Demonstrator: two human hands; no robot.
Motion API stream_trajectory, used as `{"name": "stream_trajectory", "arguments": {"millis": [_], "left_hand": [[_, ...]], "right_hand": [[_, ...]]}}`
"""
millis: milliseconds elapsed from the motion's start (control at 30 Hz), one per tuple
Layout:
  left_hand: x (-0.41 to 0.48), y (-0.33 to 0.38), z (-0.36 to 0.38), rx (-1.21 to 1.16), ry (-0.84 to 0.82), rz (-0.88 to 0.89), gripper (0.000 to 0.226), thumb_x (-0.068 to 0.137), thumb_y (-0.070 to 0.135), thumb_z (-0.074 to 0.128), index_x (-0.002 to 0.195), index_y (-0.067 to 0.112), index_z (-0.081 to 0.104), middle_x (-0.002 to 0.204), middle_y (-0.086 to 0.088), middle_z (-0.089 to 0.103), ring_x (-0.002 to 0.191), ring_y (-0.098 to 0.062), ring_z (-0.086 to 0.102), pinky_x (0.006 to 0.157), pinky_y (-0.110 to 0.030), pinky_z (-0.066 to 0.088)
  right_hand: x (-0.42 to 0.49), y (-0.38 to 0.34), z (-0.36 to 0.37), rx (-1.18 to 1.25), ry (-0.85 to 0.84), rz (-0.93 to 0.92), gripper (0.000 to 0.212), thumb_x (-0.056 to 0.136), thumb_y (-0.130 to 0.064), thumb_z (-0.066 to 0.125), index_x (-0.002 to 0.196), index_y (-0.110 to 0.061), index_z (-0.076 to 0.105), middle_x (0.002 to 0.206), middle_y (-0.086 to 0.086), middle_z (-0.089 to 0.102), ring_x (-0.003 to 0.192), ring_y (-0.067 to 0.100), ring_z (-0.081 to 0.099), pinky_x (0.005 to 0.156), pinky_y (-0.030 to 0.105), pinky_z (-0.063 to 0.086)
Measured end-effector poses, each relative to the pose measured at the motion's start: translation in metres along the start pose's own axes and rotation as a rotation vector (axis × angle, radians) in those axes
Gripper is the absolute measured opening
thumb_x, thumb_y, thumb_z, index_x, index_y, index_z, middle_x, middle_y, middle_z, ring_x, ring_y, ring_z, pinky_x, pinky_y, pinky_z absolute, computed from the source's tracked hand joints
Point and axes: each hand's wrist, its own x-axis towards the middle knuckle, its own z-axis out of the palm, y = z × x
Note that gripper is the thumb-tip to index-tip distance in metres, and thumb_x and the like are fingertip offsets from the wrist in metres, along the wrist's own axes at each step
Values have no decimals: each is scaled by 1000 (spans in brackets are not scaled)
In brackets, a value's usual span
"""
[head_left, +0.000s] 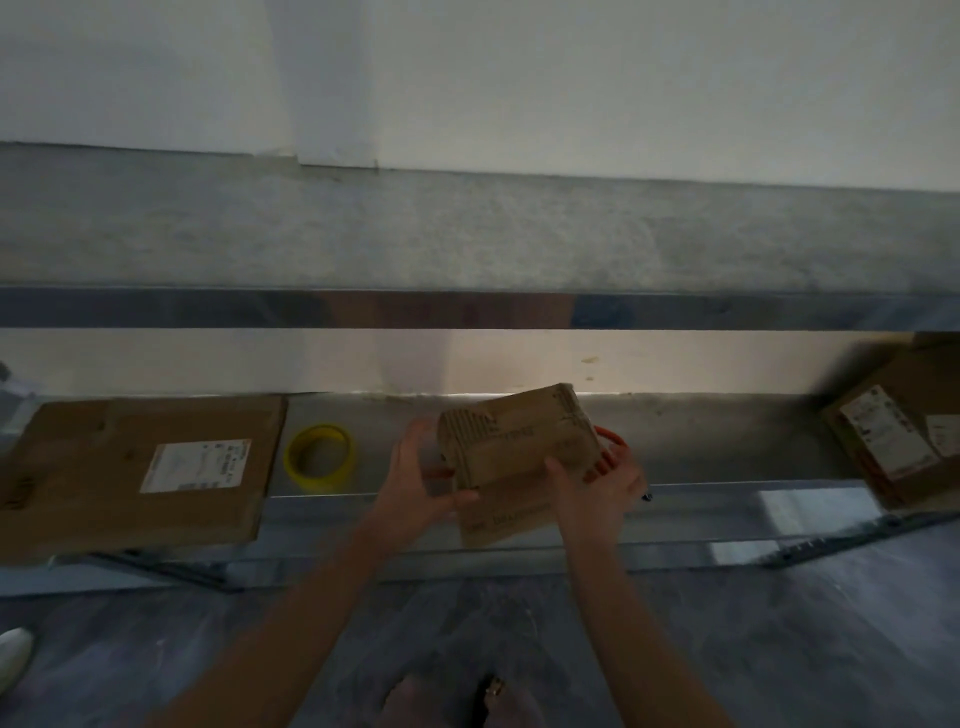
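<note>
Fig.: I held the small box (514, 441) w/ both hands, tilted, just above the front edge of the metal shelf (701, 441). My left hand (415, 480) gripped its left end, thumb underneath. My right hand (597, 493) gripped its right end, w/ an orange item (612, 439) partly hidden behind. A yellow tape roll (320, 457) & flat carton (140, 467) lay to the left, and another box (904, 436) far right.

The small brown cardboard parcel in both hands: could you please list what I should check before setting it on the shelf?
1. Left hand grips the small brown cardboard parcel: ok.
2. Right hand grips it too: ok.
3. Spot on the grey metal shelf beneath is free: not ok, an orange item shows behind the parcel.
4. Yellow tape roll lies apart: ok.
5. Parcel's seal intact: cannot tell.
</note>
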Motion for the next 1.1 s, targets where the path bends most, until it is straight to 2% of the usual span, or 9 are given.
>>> {"name": "stream_trajectory", "arguments": {"millis": [67, 133, 200, 300, 400, 533, 633, 933, 1100], "left_hand": [[13, 6, -10, 124, -127, -43, 119, 62, 12, 89, 146, 43, 12, 152, 9, 20, 119, -25, 54, 83, -38, 58], [25, 11, -20, 166, -285, -45, 120, 62, 6, 88, 150, 35, 12, 152, 0, 25, 104, -13, 64, 78, -32, 58], [33, 16, -28, 277, -345, -7, 111, 60, 14, 90, 145, 34, 23, 146, 2, 27, 107, 0, 56, 85, -24, 52], [27, 11, -35, 467, -254, 3, 104, 55, 38, 91, 141, 30, 34, 134, 2, 37, 124, -15, 40, 106, -34, 37], [2, -3, -31, 277, -113, -31, 88, 56, 28, 92, 128, 25, 43, 129, -1, 45, 108, -9, 55, 92, -28, 50], [-21, -14, -20, 240, -17, -48, 91, 66, 27, 87, 139, 27, 33, 134, 7, 46, 106, -11, 60, 86, -32, 55], [-14, -8, -11, 239, 34, -27, 87, 77, 23, 79, 147, 31, 28, 132, 10, 52, 108, -7, 60, 89, -27, 54], [16, 8, -7, 422, -66, -97, 89, 80, 29, 76, 150, 35, 21, 139, -1, 52, 120, -16, 55, 100, -24, 42], [6, 16, -26, 732, -108, 61, 93, 83, 51, 65, 154, 25, 10, 156, -2, 28, 139, -22, 32, 113, -37, 31]], "right_hand": [[-4, 1, 0, 93, -82, 84, 59, 79, -18, 81, 125, -11, 45, 134, 14, 49, 108, 22, 55, 95, 47, 52], [-17, 4, 2, 204, -248, 78, 41, 85, -9, 75, 118, -8, 50, 122, 16, 61, 106, 25, 64, 92, 47, 55], [-32, 9, 4, 270, -298, 21, 53, 82, 1, 74, 126, -3, 45, 124, 15, 60, 107, 18, 64, 90, 34, 57], [-48, 12, 7, 292, -403, -111, 78, 78, 2, 78, 143, -4, 34, 135, 13, 54, 119, 18, 58, 97, 32, 53], [-51, 9, 9, 240, -575, -201, 94, 74, -1, 83, 149, -9, 28, 145, 10, 43, 129, 19, 51, 103, 39, 50], [-28, -1, 11, 208, -678, -243, 84, 73, 0, 83, 142, -19, 39, 141, 4, 47, 127, 14, 53, 102, 35, 51], [-4, -11, 14, -71, -750, -367, 69, 79, -17, 81, 135, -33, 44, 141, -4, 34, 127, 11, 46, 101, 14, 44], [18, -12, 16, -361, -704, -470, 72, 87, -32, 72, 148, -19, 36, 154, 8, 26, 138, 23, 36, 113, 30, 35], [-1, -13, 9, -541, -495, -826, 64, 86, -30, 74, 143, -17, 47, 155, 11, 32, 147, 33, 22, 118, 48, 29]]}}
